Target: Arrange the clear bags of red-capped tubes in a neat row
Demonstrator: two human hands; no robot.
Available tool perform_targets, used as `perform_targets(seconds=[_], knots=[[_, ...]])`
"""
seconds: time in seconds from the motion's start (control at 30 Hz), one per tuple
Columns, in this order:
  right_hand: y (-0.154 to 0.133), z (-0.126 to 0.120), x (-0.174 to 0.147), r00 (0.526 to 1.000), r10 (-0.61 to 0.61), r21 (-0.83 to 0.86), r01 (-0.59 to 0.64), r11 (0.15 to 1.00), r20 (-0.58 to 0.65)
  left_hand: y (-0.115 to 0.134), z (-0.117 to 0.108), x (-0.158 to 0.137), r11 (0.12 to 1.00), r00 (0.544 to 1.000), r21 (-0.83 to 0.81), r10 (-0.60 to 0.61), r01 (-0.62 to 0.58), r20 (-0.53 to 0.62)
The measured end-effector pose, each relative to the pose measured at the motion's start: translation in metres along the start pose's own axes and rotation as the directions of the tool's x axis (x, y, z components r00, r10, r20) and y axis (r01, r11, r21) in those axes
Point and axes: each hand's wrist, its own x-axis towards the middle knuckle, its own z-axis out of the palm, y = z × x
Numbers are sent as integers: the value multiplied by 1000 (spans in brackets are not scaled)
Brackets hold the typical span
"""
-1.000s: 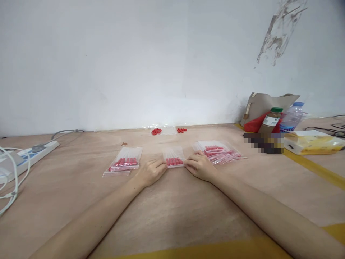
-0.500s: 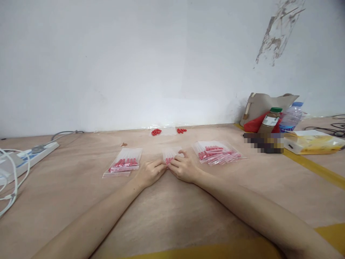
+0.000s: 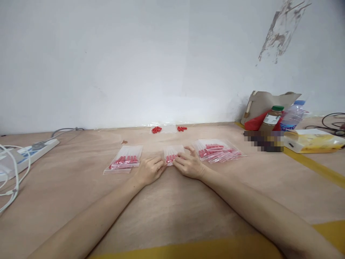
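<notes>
Your right hand (image 3: 190, 166) covered much of the small clear bag (image 3: 172, 152) of red pieces lying on the table (image 3: 172, 216) between your hands, so its count could not be read. Your left hand (image 3: 149, 171) pinched the bag's near left corner, fingers closed on it; your right fingers pressed on its near edge, spread loosely. Two stacks of filled bags flanked it, left (image 3: 125, 159) and right (image 3: 218, 150). Two clusters of loose red pieces (image 3: 156, 130) lay near the wall.
</notes>
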Motion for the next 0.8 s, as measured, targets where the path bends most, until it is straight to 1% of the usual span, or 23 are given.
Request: perform_targets(seconds=[0.23,0.33,0.47,0.53,0.6,0.67,0.73,0.8], knots=[[15,-16,-20,996,7,-22,-5,1000,88,2,-3,1,998,999,58,3,-5,39],[18,-21,-26,991,29,-31,-25,999,134,3,-3,1,997,999,81,10,-14,46],[19,-20,-30,988,93,-56,-86,995,126,2,-2,0,995,998,100,7,-13,57],[19,-19,-30,987,104,-69,-96,993,125,2,-2,0,994,998,105,12,-18,57],[18,-18,-29,984,109,-80,-99,992,140,2,-3,0,995,998,99,17,-23,64],[18,-18,-29,980,117,-86,-104,991,162,3,-6,-1,997,996,76,8,-15,94],[17,-18,-29,973,142,-77,-129,989,184,5,-10,-1,999,990,28,-19,16,139],[16,-20,-29,966,169,-34,-165,986,198,6,-14,-1,997,983,-37,-56,64,173]])
